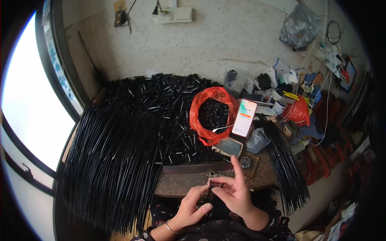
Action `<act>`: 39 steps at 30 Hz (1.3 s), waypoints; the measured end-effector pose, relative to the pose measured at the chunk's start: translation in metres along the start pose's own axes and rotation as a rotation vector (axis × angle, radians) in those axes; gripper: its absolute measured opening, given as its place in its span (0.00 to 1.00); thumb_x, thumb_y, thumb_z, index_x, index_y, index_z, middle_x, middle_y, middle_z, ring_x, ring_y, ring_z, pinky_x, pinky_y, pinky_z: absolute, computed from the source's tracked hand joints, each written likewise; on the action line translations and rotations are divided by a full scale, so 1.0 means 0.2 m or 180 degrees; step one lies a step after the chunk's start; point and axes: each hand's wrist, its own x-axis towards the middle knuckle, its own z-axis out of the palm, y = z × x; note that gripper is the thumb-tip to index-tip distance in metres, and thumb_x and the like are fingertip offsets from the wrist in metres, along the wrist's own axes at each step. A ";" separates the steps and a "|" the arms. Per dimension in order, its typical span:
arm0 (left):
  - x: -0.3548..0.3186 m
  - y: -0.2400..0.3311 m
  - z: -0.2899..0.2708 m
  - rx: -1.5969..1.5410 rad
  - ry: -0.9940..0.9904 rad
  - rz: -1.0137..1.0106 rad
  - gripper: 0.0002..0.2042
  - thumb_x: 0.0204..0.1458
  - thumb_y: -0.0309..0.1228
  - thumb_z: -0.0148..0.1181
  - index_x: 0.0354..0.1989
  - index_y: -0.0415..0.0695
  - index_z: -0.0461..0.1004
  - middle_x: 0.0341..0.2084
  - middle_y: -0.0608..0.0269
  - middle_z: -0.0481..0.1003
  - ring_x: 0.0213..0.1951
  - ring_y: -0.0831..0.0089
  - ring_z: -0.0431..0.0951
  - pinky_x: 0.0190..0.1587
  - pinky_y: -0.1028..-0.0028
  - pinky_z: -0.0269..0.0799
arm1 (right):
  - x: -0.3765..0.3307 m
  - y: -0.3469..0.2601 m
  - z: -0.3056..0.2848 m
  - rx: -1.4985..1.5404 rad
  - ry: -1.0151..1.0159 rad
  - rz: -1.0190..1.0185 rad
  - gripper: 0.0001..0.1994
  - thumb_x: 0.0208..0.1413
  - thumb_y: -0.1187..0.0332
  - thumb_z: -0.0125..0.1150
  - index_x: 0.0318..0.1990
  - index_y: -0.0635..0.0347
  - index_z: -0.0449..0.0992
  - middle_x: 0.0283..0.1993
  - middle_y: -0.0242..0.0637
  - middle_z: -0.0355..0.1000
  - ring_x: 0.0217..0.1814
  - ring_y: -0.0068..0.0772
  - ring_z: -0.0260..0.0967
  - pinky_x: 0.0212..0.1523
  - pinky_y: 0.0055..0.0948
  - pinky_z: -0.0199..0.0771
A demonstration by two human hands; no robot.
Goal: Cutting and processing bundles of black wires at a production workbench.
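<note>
At the near edge of the brown speckled table (pixel 177 184), my left hand (pixel 192 207) curls its fingers round a small black part (pixel 211 185). From the other side, the thumb and a finger of my right hand (pixel 236 195) pinch the same part, while the right index finger points up and away. Much of the part is hidden by my fingers, so its exact kind does not show. Just beyond my hands, a small cluster of shiny metal pieces (pixel 244 162) sits on a yellowish plate (pixel 254 168).
Long thin black rods (pixel 112 168) overhang the table at left, with another bundle (pixel 286 172) at right. Black tube-like pieces (pixel 161 98) are heaped behind. A red plastic bag (pixel 196 110) holds small black parts beside a lit phone (pixel 244 118). Clutter fills the far right.
</note>
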 end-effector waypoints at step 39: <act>0.17 -0.24 0.07 -0.1814 -0.0441 -0.1128 0.12 0.46 0.26 0.59 0.40 0.38 0.69 0.30 0.68 0.69 0.33 0.80 0.67 0.37 0.81 0.63 | 0.61 0.59 -0.92 -0.4668 0.1054 -0.1118 0.19 0.44 0.63 0.60 0.46 0.59 0.71 0.59 0.41 0.57 0.63 0.46 0.48 0.59 0.49 0.48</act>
